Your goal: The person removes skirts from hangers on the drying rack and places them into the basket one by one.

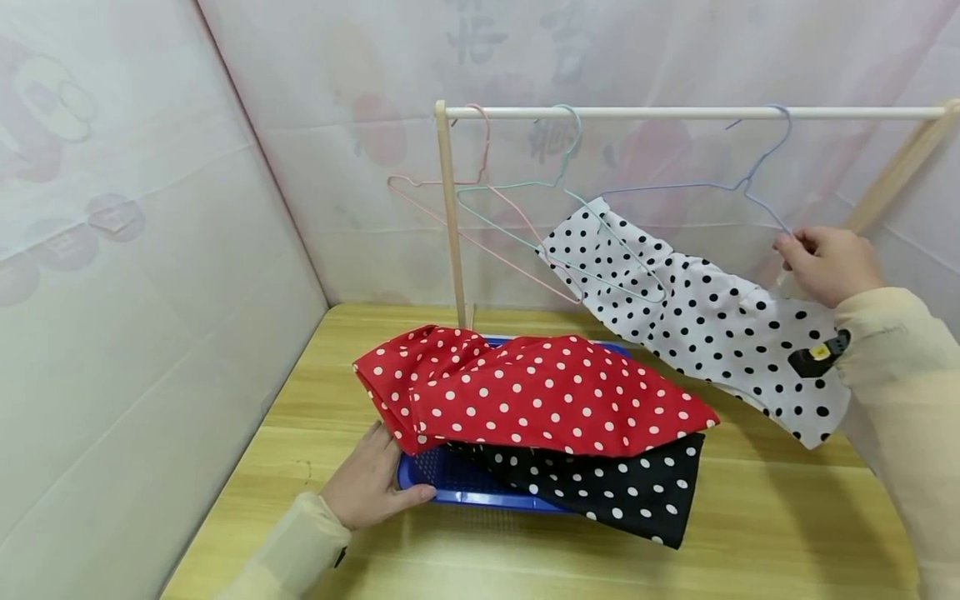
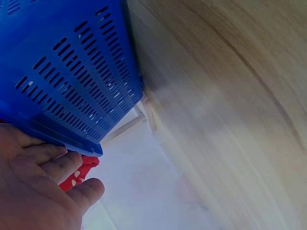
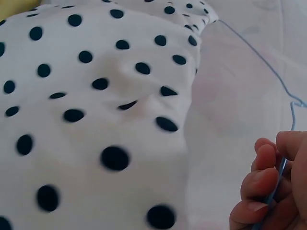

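My right hand [image 1: 836,262] grips the lower right end of a blue wire hanger [image 1: 750,179] that hooks over the white rail. Its fingers curl round the wire in the right wrist view. From that hanger's left end droops a white garment with black dots [image 1: 705,308], slanting down under my right wrist. My left hand [image 1: 367,483] rests against the left end of a blue plastic basket [image 1: 487,498], fingers loosely extended along its rim. Across the basket lie a red garment with white dots [image 1: 540,392] and, partly beneath it, a black garment with white dots [image 1: 637,492].
A pink hanger [image 1: 517,271] and a mint green hanger [image 1: 517,183] hang on the left part of the rail [image 1: 660,112]. Wooden posts [image 1: 452,225] support the rail. Everything stands on a wood-grain table [image 1: 300,433] between pale fabric walls.
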Action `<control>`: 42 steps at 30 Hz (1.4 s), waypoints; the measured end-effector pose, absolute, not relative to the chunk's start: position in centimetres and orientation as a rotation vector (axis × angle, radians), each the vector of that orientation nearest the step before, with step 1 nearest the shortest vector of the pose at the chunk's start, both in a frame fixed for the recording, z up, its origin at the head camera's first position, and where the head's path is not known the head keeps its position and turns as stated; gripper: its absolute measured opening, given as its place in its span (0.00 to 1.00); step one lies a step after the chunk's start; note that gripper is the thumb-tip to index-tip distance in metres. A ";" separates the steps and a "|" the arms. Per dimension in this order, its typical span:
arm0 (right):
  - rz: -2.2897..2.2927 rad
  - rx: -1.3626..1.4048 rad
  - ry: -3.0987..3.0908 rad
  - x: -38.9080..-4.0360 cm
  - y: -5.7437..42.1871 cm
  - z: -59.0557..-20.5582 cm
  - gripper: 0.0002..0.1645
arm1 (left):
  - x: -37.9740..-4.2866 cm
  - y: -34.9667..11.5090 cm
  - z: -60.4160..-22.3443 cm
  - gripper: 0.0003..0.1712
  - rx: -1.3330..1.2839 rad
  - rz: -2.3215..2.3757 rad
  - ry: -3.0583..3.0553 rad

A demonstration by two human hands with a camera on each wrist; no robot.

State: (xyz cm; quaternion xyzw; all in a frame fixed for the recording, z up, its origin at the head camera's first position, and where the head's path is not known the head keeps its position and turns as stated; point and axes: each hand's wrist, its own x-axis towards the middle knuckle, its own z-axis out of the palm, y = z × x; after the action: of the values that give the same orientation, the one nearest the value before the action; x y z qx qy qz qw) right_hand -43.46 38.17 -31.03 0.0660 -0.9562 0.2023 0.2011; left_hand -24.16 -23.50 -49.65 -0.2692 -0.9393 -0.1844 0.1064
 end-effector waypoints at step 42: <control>0.585 0.029 -2.654 -45.7 31.4 -26.4 0.32 | -24.6 -23.5 -50.8 0.63 -0.839 -0.531 -2.721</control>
State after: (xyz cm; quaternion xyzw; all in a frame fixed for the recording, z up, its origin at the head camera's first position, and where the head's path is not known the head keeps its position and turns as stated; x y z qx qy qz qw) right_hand -45.72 31.40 -26.37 0.0105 -0.9547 0.2105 0.2103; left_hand -24.56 -23.46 -50.77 -0.2874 -0.9324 -0.1819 0.1225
